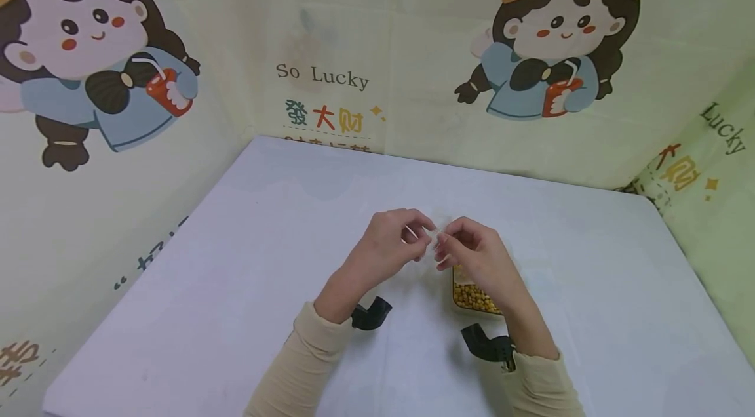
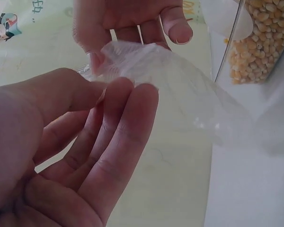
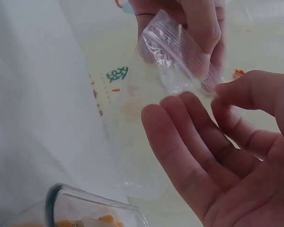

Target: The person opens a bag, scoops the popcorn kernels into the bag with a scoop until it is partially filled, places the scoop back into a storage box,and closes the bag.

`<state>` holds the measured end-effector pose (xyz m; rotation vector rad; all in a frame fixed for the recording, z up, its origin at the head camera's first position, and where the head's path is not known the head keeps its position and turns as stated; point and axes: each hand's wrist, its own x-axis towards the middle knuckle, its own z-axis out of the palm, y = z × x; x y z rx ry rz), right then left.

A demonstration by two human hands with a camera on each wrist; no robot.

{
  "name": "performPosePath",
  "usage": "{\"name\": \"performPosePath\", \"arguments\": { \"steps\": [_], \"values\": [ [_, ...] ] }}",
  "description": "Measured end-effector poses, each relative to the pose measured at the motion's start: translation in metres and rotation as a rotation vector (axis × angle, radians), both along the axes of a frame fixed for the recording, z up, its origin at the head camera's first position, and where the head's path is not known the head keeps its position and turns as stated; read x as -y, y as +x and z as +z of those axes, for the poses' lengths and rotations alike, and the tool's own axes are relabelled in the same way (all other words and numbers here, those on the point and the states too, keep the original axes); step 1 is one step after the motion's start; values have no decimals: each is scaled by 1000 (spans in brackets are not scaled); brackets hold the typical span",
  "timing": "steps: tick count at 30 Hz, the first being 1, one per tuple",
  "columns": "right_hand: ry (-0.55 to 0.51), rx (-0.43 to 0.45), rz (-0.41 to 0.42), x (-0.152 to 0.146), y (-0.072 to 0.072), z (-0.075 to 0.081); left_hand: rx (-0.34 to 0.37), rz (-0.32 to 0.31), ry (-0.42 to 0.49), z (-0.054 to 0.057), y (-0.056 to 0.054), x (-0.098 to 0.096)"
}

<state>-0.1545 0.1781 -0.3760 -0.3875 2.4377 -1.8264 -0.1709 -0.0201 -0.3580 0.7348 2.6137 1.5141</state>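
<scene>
A small clear zip-lock plastic bag [image 3: 168,52] hangs between the two hands above the table. At its ribbed zip edge, my left hand [image 1: 386,243] pinches it between thumb and fingertips. My right hand [image 1: 480,259] pinches the same edge from the other side, thumb against index finger, its other fingers extended. Whether the bag's mouth is parted I cannot tell. Below the right hand stands a clear rectangular container [image 3: 61,191] of yellow corn kernels [image 1: 474,299], partly covered by that hand in the head view. A whitish translucent rounded piece [image 2: 241,21] shows at the kernels.
The white tabletop [image 1: 283,240] extends around the hands. Patterned cloth [image 1: 413,96] hangs behind the table and along its sides. A black strap mount [image 1: 371,313] sits at the left wrist, and another black mount [image 1: 486,345] at the right.
</scene>
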Motion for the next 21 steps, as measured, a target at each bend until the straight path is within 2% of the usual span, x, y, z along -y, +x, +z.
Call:
{"name": "performPosePath", "arguments": {
  "steps": [11, 14, 17, 21],
  "values": [
    [82, 29, -102, -2, 1, 4, -213, 137, -69, 2, -2, 3],
    [106, 36, -136, -2, 2, 5, -252, 161, -83, 4, -1, 4],
    [163, 7, -190, 0, 3, 6, -282, 178, -107, 6, 2, 4],
    [276, -81, -271, 2, 5, 6, -300, 192, -153, 10, 9, 4]
  ]
}}
